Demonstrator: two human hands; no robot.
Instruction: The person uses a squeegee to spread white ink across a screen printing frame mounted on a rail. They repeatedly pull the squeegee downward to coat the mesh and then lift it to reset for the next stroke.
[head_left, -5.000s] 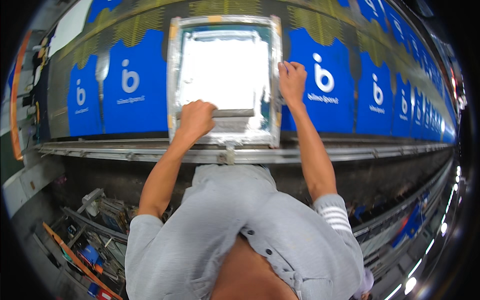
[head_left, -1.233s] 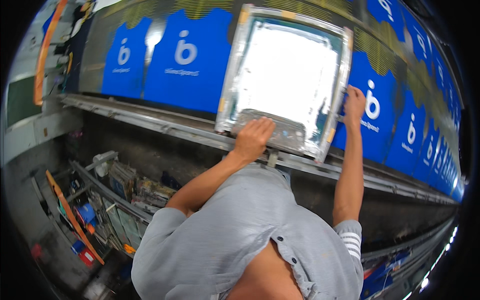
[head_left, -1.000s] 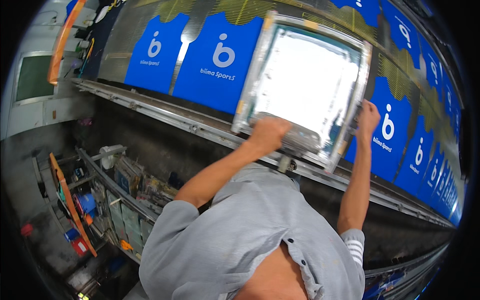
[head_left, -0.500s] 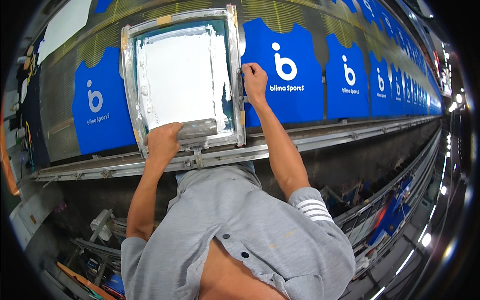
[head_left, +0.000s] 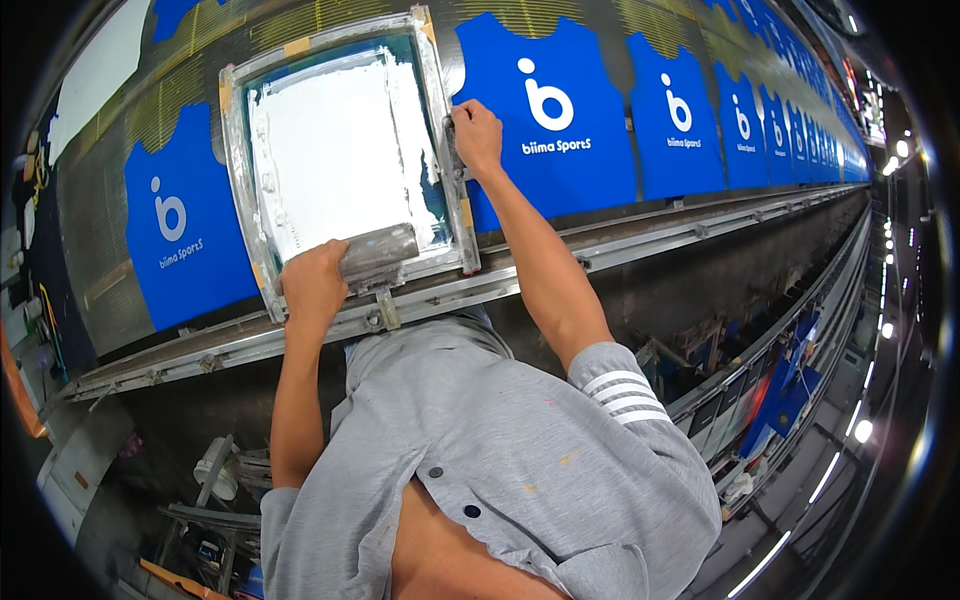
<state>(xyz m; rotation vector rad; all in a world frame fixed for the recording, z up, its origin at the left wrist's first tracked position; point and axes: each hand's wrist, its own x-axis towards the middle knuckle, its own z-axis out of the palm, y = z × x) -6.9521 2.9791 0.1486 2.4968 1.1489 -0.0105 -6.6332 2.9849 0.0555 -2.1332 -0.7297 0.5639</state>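
A screen-printing frame [head_left: 350, 34] with metal sides lies over the table in front of me, its mesh thickly coated with white ink [head_left: 330, 150]. Along its near side rests a grey squeegee [head_left: 382, 252]. My left hand [head_left: 315, 282] is wrapped round the left end of that squeegee, close to the frame's near left corner. My right hand [head_left: 478, 136] is closed at the frame's right side rail; its fingertips are partly hidden, and it appears to grip the rail's edge. Blue sleeveless shirt panels with a white print lie on both sides, one left [head_left: 215, 265] and one right [head_left: 590, 95].
A long metal rail [head_left: 540, 282] with clamps runs along the table's near edge, against my body. More printed blue panels [head_left: 650, 150] stretch away in a row to the right. Below left stand a white bucket [head_left: 215, 468] and metal racks. A white sheet [head_left: 100, 75] lies far left.
My view has turned slightly, so the frame, the panels and both hands sit further left in the picture. Both hands keep their holds, and the squeegee stays at the frame's near side.
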